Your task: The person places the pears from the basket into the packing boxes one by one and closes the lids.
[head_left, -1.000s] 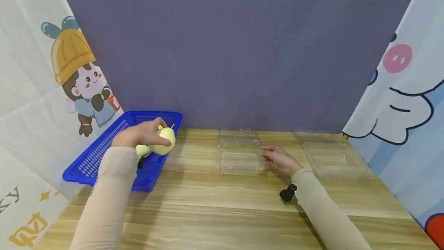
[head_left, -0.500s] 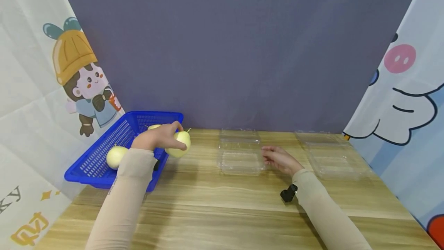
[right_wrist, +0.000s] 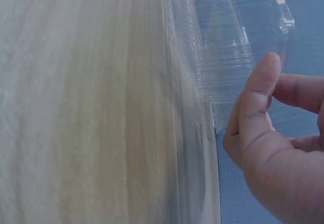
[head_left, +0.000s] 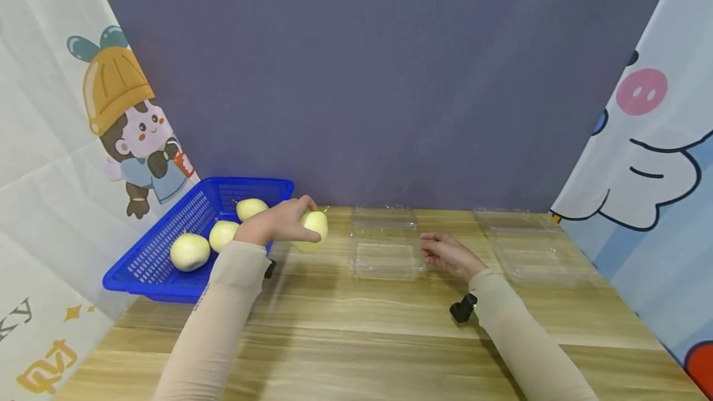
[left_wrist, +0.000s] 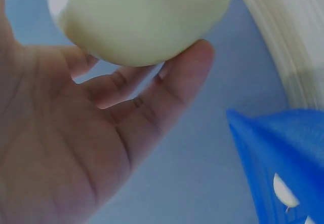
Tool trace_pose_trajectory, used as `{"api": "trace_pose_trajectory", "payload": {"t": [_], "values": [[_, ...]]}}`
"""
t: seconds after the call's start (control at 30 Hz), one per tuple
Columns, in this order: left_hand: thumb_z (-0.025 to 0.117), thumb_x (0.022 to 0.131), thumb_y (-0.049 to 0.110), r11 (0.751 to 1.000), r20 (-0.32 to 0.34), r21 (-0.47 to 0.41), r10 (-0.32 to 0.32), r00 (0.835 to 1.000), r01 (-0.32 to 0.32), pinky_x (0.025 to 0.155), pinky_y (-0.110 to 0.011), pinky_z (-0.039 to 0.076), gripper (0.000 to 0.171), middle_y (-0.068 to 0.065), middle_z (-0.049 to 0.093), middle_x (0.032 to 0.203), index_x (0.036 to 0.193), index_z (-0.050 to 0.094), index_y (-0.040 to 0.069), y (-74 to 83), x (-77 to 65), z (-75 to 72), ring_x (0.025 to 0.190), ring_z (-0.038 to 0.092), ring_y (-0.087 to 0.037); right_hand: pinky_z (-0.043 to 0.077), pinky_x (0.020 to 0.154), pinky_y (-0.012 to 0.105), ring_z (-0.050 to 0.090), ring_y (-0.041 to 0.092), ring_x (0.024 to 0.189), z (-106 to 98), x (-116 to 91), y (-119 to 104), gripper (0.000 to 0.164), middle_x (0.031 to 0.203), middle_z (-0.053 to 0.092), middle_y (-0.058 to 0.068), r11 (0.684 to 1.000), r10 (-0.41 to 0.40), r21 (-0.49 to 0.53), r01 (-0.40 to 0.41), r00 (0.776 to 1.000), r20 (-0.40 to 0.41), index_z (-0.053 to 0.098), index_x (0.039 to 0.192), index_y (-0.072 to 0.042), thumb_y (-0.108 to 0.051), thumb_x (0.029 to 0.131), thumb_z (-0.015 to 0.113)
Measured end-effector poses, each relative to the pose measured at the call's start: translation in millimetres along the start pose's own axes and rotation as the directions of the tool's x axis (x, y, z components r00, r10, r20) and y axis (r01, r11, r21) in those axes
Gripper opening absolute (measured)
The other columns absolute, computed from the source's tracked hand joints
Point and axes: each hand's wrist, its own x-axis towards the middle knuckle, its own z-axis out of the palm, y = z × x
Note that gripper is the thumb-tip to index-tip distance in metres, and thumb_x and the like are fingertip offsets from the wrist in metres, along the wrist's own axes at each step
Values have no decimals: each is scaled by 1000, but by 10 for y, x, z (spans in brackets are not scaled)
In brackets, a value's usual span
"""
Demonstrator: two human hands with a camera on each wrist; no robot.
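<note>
Yellow pear (head_left: 314, 228) is in the left hand (head_left: 283, 221), held by thumb and fingers over the table (head_left: 362, 339), between the blue basket (head_left: 167, 293) and the nearer clear box (head_left: 387, 260). Left wrist view: fingertips bear on the pear's rounded underside, palm apart from it. Right hand (head_left: 450, 257): fingers drawn narrow, thumb and forefinger meeting at the box's side edge, apparently in a light pinch. The box's lid (head_left: 384, 218) is folded back.

Risks, as judged:
1. Slip. Smooth skin plus a fingertip hold; a knock or a loosened finger could let the pear drop and roll on the table.
2. Stem. It points up and outward, so a bump could snap it.
3. Box shift. Thin plastic looks light; a sideways push from the pear could skid or bend it if the pinch is weak.
4. Lid. A brush from a sleeve might swing it forward.
5. Basket. Three loose pears (head_left: 190, 252) rest inside; a forearm catching the rim could set them rolling.

Pinch firmness: cannot tell.
</note>
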Motion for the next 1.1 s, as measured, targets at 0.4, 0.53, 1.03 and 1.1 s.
{"api": "trace_pose_trajectory", "payload": {"t": [0.4, 0.53, 1.03, 1.1], "values": [[72, 81, 40, 998, 18, -61, 28, 999, -27, 76, -37, 49, 64, -7, 58, 109, 133, 49, 9, 160, 254, 260, 90, 55, -22, 52, 69, 22, 53, 13, 82, -15, 27, 6, 52, 108, 51, 15, 1000, 2, 2, -2, 1000, -8, 24, 149, 14, -7, 106, 44], [72, 81, 40, 997, 20, -69, 47, 999, -46, 77, -37, 49, 65, -7, 58, 111, 134, 50, 9, 247, 325, 343, 92, 55, -22, 52, 69, 22, 53, 13, 82, -12, 16, 1, 52, 109, 51, 15, 1000, -7, 2, 7, 1000, 7, 23, 148, 15, -7, 106, 44], [73, 83, 40, 993, -60, -94, 71, 996, -77, 76, -36, 50, 63, -8, 59, 111, 132, 51, 7, 480, 495, 588, 91, 57, -21, 52, 70, 24, 54, 14, 82, 0, 15, -4, 53, 108, 51, 15, 1000, 4, 4, -4, 1000, 17, 23, 149, 14, -8, 106, 46], [73, 82, 40, 990, -77, -105, 81, 994, -89, 75, -35, 51, 63, -8, 60, 108, 130, 52, 5, 514, 515, 635, 89, 57, -20, 52, 70, 23, 54, 14, 83, -2, 21, 1, 53, 108, 51, 15, 1000, 0, 5, 0, 1000, 17, 23, 148, 15, -8, 106, 46]]}}
